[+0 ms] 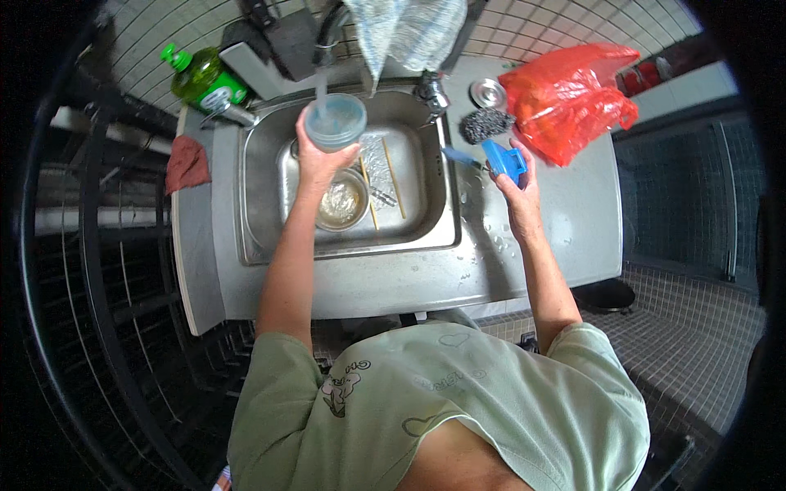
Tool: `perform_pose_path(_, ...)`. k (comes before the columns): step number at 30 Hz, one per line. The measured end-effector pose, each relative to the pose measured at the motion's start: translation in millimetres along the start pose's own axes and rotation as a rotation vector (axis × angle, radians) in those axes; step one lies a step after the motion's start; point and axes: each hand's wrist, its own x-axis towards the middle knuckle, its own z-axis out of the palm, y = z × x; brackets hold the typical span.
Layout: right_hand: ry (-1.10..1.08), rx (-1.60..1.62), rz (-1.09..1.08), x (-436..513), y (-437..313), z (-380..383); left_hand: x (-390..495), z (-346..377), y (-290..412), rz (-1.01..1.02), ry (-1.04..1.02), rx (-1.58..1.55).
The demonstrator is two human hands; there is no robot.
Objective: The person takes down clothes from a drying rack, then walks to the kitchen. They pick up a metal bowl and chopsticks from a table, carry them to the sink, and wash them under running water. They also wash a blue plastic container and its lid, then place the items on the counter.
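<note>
My left hand [325, 161] is closed around a round translucent plastic container [336, 126], holding it above the sink [424, 184] under the running faucet [323, 46]. Water streams into its open top. Over the counter right of the sink, my right hand [522, 190] grips a blue plastic object [505, 161], its exact kind unclear. A blurred blue strip [459, 156] juts from it towards the sink. Below my left hand, a round metal bowl [342, 201] with water stands in the sink. Two chopsticks [393, 178] and a small metal utensil [384, 196] lie beside it.
A black scouring pad [485, 126], a round metal lid [488, 94] and a red plastic bag [565, 98] sit on the counter's right. At back left stands a green pump bottle [209, 80]. A reddish cloth [187, 164] drapes the left edge; a towel [405, 30] hangs behind.
</note>
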Motion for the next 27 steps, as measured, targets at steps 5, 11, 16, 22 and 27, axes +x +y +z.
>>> perform_pose_path(5,0.205,-0.283,-0.114,-14,-1,-43,13,-1,-13,0.021,0.017,0.012)
perform_pose_path(11,0.655,-0.870,-0.266,-38,23,-159,13,-1,-18,0.055,0.029,0.119)
perform_pose_path(16,0.682,-1.079,-0.166,-68,45,-199,12,-1,-19,0.012,-0.016,0.134)
perform_pose_path(22,0.833,-1.266,-0.359,-50,31,-167,13,-6,-23,0.038,-0.024,-0.009)
perform_pose_path(27,0.437,-1.124,-0.786,2,-20,-38,12,-5,-11,0.016,-0.041,0.001)
